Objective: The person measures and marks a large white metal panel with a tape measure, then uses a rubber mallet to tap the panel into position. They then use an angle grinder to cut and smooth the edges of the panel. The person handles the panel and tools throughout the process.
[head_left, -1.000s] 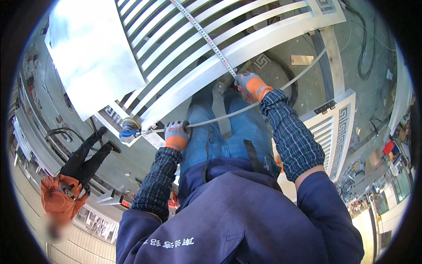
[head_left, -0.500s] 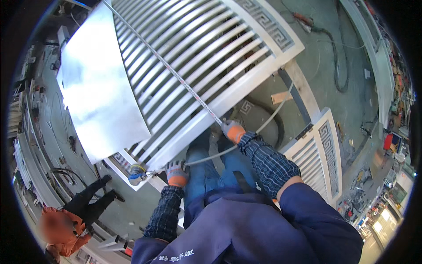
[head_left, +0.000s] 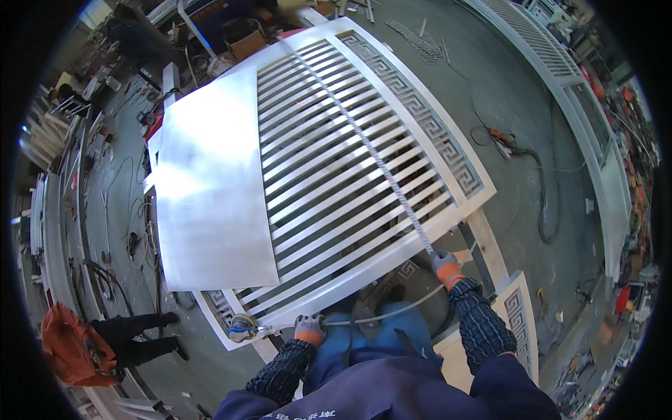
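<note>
A long tape measure (head_left: 376,155) lies stretched diagonally over a pale metal gate panel with slats (head_left: 336,199). Its near end is in my gloved right hand (head_left: 445,266), closed on it just beyond the panel's near edge. My gloved left hand (head_left: 309,329) is closed around a pale hose (head_left: 378,316) at that edge, further left. Beside it, a round blue and yellow tool with a metal fitting (head_left: 243,327) rests on the panel's near left corner. A smooth metal sheet (head_left: 213,189) covers the panel's left part. The tape's case cannot be made out.
A second panel with a fretwork border (head_left: 519,325) stands at the lower right. Cables and a red-handled tool (head_left: 501,136) lie on the floor to the right. Someone in orange (head_left: 73,346) is at the lower left. Long metal profiles (head_left: 52,231) line the left side.
My view has shifted, showing more of the panel's far end. My right hand has moved right along the near edge with the tape, whose line has swung right. My left hand stays on the hose.
</note>
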Demonstrator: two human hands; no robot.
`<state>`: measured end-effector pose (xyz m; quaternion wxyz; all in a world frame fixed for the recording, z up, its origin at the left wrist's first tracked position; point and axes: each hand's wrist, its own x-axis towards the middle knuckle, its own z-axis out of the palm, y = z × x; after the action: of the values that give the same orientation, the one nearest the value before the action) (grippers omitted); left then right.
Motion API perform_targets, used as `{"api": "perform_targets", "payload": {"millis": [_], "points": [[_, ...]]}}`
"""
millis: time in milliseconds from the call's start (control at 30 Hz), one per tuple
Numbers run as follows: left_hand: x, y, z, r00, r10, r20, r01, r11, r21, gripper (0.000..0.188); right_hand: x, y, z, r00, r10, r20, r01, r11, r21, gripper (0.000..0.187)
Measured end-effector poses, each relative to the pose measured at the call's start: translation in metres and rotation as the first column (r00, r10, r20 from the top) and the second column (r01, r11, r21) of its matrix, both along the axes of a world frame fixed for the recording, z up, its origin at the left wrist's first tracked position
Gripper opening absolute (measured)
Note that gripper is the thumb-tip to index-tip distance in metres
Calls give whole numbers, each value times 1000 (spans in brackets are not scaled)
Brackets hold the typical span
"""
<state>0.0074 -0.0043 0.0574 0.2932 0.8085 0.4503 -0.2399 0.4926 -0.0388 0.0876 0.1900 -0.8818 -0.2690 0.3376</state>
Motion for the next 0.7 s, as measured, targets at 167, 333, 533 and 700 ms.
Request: {"api": "perform_targets", "payload": {"millis": [167,333,533,700], "points": [[25,-7,-2,998,54,-26,-55,997,-60,47,98,-14,-41,997,9,82,-2,997,-79,41],[69,-38,-15,991,92,-94,-96,994,-43,45,158,-41,-68,997,-32,68,35,999,-36,35],[116,-75,-28,991,-9,-135,0,998,-64,42,200,-49,-86,999,-6,-42,5,1000,-27,35],[160,-73,-20,981,-61,-183,50,997,-64,43,245,-76,-120,960,197,198,-190,980,-58,36]]}}
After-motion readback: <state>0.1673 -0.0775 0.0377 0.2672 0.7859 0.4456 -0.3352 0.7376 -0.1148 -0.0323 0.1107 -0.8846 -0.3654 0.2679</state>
